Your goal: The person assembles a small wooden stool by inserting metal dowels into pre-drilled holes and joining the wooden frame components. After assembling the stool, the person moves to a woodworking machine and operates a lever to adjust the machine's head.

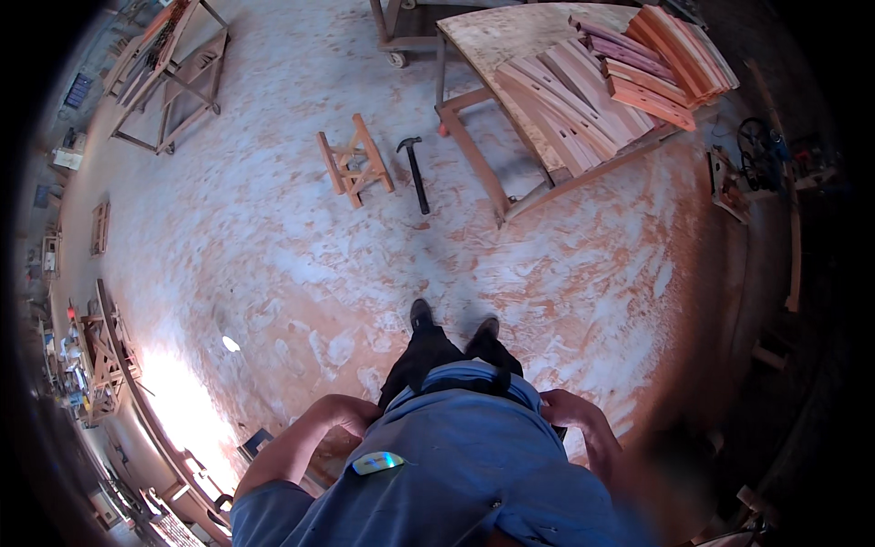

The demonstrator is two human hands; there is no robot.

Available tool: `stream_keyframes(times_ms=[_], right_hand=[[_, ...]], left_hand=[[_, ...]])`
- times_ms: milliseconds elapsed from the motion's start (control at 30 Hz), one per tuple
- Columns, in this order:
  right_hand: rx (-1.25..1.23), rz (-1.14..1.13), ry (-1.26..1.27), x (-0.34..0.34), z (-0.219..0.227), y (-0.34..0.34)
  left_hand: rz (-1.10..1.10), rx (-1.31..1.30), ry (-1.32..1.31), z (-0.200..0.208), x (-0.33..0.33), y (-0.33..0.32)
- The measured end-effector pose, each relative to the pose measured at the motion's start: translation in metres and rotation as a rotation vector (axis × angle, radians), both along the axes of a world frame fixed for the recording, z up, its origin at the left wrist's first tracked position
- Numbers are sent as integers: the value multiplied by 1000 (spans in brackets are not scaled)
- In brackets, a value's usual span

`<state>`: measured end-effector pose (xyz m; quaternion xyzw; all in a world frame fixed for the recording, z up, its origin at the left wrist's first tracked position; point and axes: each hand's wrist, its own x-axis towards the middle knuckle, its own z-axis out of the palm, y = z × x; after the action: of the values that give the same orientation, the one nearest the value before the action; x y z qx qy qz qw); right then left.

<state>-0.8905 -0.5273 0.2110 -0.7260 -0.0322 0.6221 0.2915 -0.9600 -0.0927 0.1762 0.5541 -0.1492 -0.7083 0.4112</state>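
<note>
My left hand is at my left hip, against the side of my blue shirt. At the other hip, my right hand touches the shirt's edge near the dark waistband. The fingers of both hands are tucked out of sight, so whatever they may hold is hidden. Ahead of my feet, a claw hammer with a black handle lies on the dusty floor. Just left of it is a small wooden frame with crossed pieces. Neither hand is near these two things.
A wheeled table at the far right bears stacked wooden strips and reddish boards. A metal-legged rack stands far left. Along the left side are shelves and wooden pieces. Machinery with a handwheel sits at the right.
</note>
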Motion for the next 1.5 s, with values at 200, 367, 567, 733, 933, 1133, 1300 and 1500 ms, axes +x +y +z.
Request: stream_keyframes(times_ms=[200,367,567,733,933,1133,1300,1500], right_hand=[[-52,-15,-19,-8,-1,9],[-48,-65,-8,-9,2,22],[-51,-92,-8,-8,12,37],[-50,-97,-35,-16,7,41],[-79,-109,14,-18,8,50],[-79,-128,12,-19,10,60],[-103,-112,27,-15,12,70],[-102,-117,28,-13,15,76]], left_hand=[[-76,-71,-8,-1,16,13],[-74,-100,-50,-3,22,27],[-79,-120,-26,-34,10,49],[-160,-107,-33,-24,26,52],[-171,-144,-56,-26,32,59],[-191,-127,-21,-36,29,68],[-193,-144,-53,-46,25,78],[-323,-43,30,-48,30,80]])
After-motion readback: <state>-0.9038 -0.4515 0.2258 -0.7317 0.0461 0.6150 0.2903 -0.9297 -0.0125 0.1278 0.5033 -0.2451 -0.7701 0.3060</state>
